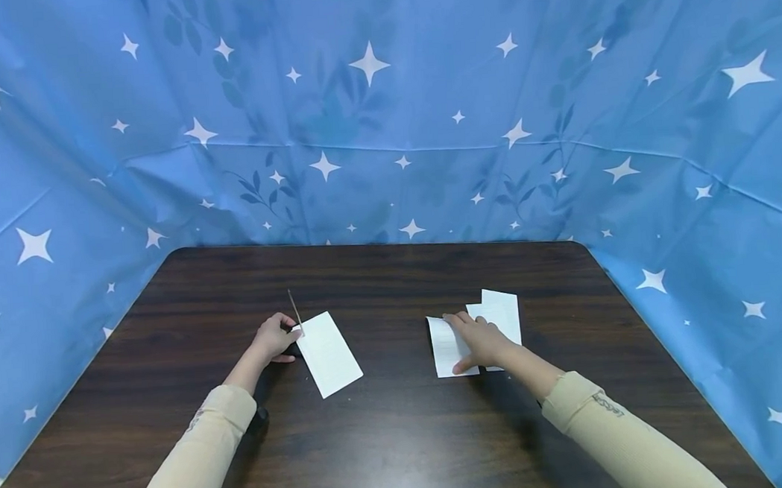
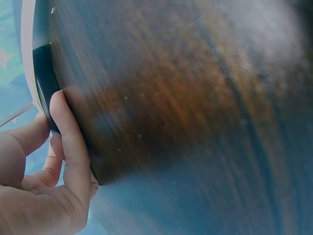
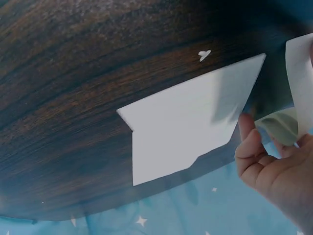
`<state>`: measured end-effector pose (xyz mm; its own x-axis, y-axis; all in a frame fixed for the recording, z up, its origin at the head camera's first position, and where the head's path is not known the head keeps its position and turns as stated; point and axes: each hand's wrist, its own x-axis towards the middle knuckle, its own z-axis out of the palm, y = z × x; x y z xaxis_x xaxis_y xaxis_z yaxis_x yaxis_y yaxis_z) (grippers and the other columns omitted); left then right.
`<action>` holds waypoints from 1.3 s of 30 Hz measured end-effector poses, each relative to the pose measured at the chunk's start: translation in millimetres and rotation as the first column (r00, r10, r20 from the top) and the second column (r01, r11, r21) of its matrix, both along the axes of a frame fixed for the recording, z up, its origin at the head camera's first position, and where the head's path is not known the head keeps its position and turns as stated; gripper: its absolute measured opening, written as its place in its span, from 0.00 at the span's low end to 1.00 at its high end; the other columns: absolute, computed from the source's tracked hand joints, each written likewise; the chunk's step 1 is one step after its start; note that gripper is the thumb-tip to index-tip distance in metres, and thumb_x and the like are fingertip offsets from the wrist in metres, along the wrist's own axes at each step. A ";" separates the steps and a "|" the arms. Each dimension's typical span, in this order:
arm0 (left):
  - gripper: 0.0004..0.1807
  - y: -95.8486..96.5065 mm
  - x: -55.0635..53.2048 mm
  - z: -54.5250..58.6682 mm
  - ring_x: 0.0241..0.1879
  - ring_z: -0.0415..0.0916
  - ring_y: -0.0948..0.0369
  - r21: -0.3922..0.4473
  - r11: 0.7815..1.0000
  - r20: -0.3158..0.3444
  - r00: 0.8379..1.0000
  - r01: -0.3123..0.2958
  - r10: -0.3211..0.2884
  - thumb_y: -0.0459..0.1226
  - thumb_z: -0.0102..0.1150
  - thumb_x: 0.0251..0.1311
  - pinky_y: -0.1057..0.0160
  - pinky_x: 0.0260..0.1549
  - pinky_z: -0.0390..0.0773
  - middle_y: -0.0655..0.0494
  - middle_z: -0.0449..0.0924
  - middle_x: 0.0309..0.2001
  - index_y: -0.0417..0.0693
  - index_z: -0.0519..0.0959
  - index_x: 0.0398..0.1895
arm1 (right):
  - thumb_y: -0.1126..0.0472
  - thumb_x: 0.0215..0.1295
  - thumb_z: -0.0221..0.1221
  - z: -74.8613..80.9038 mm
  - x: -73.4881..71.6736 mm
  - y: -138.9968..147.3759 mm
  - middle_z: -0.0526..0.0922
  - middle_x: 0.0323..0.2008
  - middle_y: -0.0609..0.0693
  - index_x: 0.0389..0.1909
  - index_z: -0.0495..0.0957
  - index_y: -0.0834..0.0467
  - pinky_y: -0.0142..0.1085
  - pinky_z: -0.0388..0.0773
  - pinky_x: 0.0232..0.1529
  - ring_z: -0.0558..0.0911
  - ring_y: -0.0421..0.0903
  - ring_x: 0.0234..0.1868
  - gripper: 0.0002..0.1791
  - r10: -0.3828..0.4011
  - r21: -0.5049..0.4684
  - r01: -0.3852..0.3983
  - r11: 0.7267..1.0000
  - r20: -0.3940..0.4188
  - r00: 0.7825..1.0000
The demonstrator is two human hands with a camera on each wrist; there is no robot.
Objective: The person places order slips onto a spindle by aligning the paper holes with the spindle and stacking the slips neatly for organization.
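Observation:
On the left, my left hand (image 1: 278,339) pinches a black clip (image 2: 46,93) at the near left edge of a white paper stack (image 1: 329,354). A thin wire-like handle (image 1: 295,309) sticks up from it. Thumb and fingers press its two sides in the left wrist view; much of the clip is hidden. My right hand (image 1: 481,341) holds a white sheet (image 1: 446,349), its thumb low on the sheet and its fingers at the top. That sheet (image 3: 299,83) curves above the table in the right wrist view. Beside it, other white sheets (image 3: 181,129) lie overlapping on the table.
A dark wood-grain table (image 1: 389,431) with rounded far corners spreads under both hands. A blue curtain with white stars (image 1: 383,110) hangs behind and at both sides. A small white scrap (image 3: 204,55) lies near the sheets in the right wrist view.

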<state>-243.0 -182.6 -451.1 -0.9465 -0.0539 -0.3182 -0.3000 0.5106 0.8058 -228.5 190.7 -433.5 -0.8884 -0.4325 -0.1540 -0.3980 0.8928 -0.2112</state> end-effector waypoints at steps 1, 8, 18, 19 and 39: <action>0.14 -0.1 -0.2 0.2 0.31 0.68 0.57 -0.001 1.000 0.000 1.000 -0.001 0.001 0.31 0.48 0.66 0.66 0.20 0.84 0.43 0.59 0.38 0.34 0.63 0.51 | 0.50 0.38 0.75 -0.5 0.5 -0.4 0.66 0.63 0.62 0.67 0.58 0.64 0.57 0.76 0.48 0.74 0.63 0.52 0.56 -0.004 -0.018 0.004 1.000 -0.003 1.000; 0.13 0.4 1.7 2.2 0.31 0.68 0.56 -0.002 1.000 -0.007 1.000 0.007 -0.007 0.31 0.48 0.67 0.66 0.20 0.84 0.41 0.59 0.39 0.33 0.63 0.51 | 0.67 0.44 0.72 -3.1 7.4 -6.8 0.64 0.59 0.68 0.67 0.57 0.67 0.47 0.81 0.41 0.77 0.59 0.47 0.49 -0.046 -0.181 0.053 0.982 0.039 0.998; 0.14 -0.4 0.4 1.7 0.32 0.68 0.55 -0.010 1.000 -0.007 1.000 0.004 -0.004 0.31 0.48 0.66 0.66 0.20 0.84 0.41 0.59 0.39 0.33 0.63 0.51 | 0.74 0.46 0.65 -7.8 7.0 -3.6 0.72 0.57 0.69 0.62 0.63 0.71 0.55 0.77 0.52 0.75 0.64 0.54 0.39 -0.205 -0.450 0.193 0.872 0.024 0.979; 0.14 -0.4 0.1 1.4 0.32 0.69 0.55 -0.008 1.000 -0.005 1.000 0.002 -0.002 0.31 0.48 0.66 0.66 0.20 0.84 0.41 0.59 0.39 0.33 0.63 0.51 | 0.72 0.46 0.66 -7.8 6.5 -3.5 0.72 0.58 0.69 0.63 0.63 0.71 0.55 0.77 0.52 0.75 0.64 0.54 0.40 -0.212 -0.456 0.206 0.866 0.038 0.976; 0.14 -1.3 -1.8 1.7 0.31 0.68 0.56 0.005 1.000 0.007 1.000 -0.002 0.002 0.31 0.48 0.67 0.66 0.21 0.84 0.43 0.59 0.37 0.33 0.63 0.51 | 0.72 0.58 0.59 -7.7 7.1 -19.0 0.72 0.59 0.67 0.61 0.66 0.71 0.45 0.79 0.52 0.78 0.62 0.51 0.29 -0.283 -0.600 0.256 0.758 0.051 0.958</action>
